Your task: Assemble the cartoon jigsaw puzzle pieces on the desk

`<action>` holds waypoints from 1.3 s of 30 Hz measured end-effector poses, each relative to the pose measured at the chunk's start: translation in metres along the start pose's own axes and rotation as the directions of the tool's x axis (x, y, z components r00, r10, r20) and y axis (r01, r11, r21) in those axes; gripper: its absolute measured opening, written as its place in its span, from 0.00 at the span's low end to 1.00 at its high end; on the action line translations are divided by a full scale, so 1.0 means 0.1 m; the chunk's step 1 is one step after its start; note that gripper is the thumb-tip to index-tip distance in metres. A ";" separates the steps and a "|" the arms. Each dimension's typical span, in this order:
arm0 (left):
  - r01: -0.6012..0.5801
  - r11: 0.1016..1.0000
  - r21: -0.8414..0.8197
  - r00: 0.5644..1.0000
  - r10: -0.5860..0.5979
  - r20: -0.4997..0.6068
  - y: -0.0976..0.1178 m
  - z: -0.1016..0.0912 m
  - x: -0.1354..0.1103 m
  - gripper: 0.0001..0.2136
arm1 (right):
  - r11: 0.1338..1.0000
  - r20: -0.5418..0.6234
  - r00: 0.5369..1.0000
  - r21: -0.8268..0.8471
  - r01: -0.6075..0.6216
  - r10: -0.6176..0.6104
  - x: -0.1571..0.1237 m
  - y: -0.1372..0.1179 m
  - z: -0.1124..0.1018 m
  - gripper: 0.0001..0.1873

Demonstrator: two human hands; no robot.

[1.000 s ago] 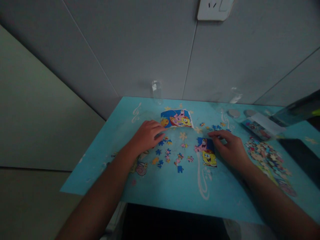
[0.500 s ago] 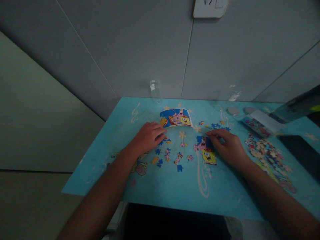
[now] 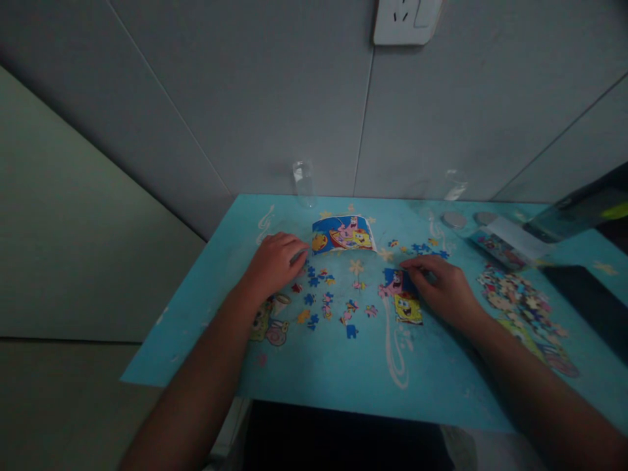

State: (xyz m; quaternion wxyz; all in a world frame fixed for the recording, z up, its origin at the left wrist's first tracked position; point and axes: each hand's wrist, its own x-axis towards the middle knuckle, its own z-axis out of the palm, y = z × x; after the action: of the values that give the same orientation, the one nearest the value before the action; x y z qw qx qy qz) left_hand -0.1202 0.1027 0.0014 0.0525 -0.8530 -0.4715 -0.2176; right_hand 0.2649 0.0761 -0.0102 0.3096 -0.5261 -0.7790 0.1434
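My left hand [image 3: 277, 263] is palm down over the left of the table, its fingers stretched and the thumb a little apart. It is nearest to several loose blue, yellow and pink puzzle pieces [image 3: 313, 299] and the left end of a curled cartoon picture sheet [image 3: 343, 233]. Over on the right, the fingertips of my right hand [image 3: 440, 286] are drawn together at the upper right edge of a partly joined puzzle [image 3: 406, 305] with a yellow and a pink cartoon figure. Whatever may be between those fingertips is hidden.
On the right lies a heap of mixed puzzle pieces [image 3: 523, 297], beside a dark flat object [image 3: 586, 304]. Behind are a picture packet [image 3: 498, 247], two round lids [image 3: 454, 220] and a clear bottle [image 3: 569, 216]. Clear containers [image 3: 304, 183] stand near the wall.
My left hand has drawn left, away from the picture sheet, uncovering some loose pieces. My right hand stays at the joined puzzle's edge. The view has tilted slightly upward.
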 end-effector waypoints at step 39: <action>-0.174 0.919 -0.354 0.924 0.277 0.263 0.89 0.06 -0.09 0.08 | 0.999 -0.002 0.999 -0.006 0.037 -0.037 0.02 -0.07 -0.02 0.11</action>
State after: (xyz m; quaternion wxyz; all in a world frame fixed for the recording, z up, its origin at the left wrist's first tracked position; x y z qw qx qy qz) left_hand -0.0483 0.0484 0.0025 -0.1375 -0.9223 -0.3289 -0.1492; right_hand 0.2605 0.0747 -0.0047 0.3118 -0.5128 -0.7885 0.1349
